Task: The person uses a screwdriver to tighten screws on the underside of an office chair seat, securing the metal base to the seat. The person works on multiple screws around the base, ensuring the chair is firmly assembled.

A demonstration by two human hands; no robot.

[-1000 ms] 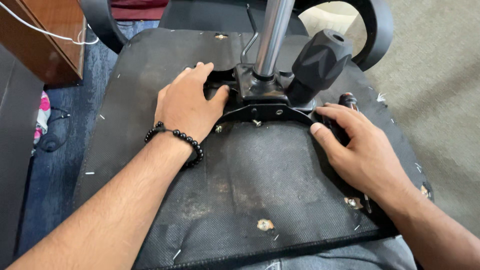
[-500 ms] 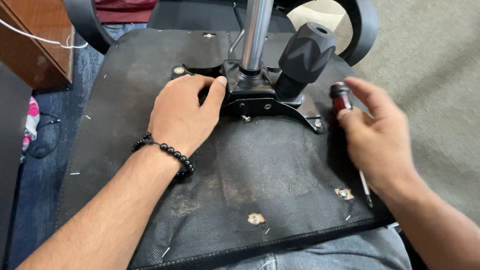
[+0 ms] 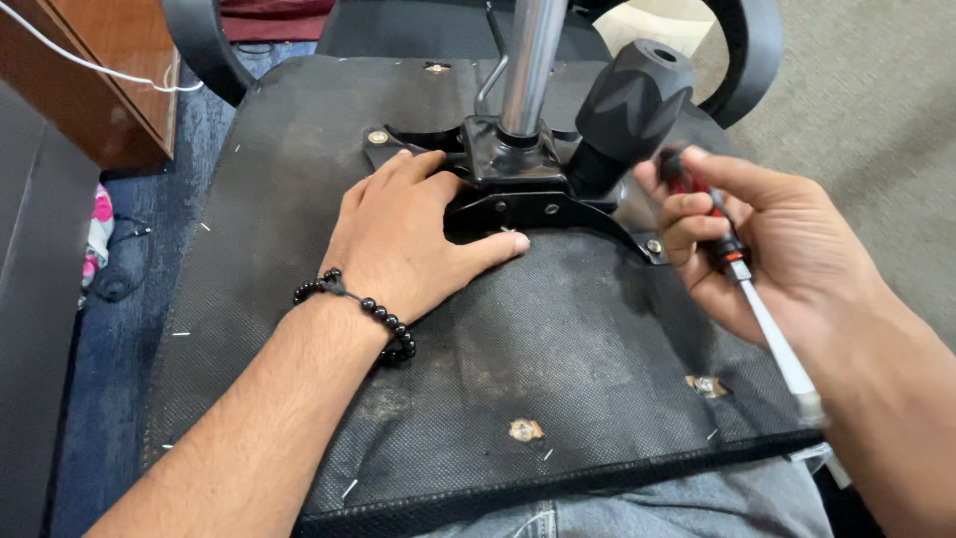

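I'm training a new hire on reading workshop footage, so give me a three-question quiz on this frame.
1. True or false: the right hand holds a screwdriver.
2. What does the left hand rest on?
A. the wooden cabinet
B. the upturned chair seat, beside the black metal bracket
C. the carpet
3. Fill in: the left wrist wears a black beaded ____.

Key: 1 true; 2 B; 3 bracelet.
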